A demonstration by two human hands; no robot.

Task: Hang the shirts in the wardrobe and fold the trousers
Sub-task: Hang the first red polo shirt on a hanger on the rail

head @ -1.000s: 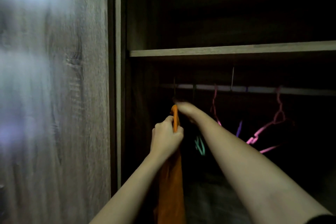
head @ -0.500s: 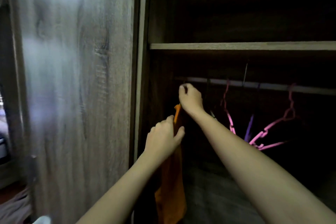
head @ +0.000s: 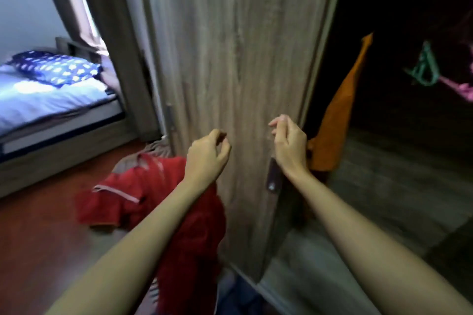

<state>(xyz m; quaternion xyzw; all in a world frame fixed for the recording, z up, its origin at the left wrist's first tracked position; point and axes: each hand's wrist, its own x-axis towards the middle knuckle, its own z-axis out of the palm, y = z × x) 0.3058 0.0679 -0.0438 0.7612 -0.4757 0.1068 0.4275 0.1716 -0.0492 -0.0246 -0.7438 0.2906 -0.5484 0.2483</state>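
An orange shirt (head: 340,107) hangs inside the dark wardrobe at the right, free of both hands. My left hand (head: 206,157) and my right hand (head: 289,142) hover in front of the wooden wardrobe door (head: 235,46), fingers loosely curled, holding nothing. A red garment (head: 143,194) with pale trim lies on the floor below my left forearm. A brownish garment (head: 156,148) lies behind it at the foot of the door.
Green hangers (head: 423,68) and pink hangers (head: 460,87) hang in the wardrobe at the far right. A bed (head: 51,100) with a blue starred pillow (head: 55,69) stands at the left. The floor (head: 33,233) is reddish wood.
Both hands have let go of the orange shirt and its hanger and dropped away from the rail. The view has swung down and left, bringing in the door, bed and floor clothes.
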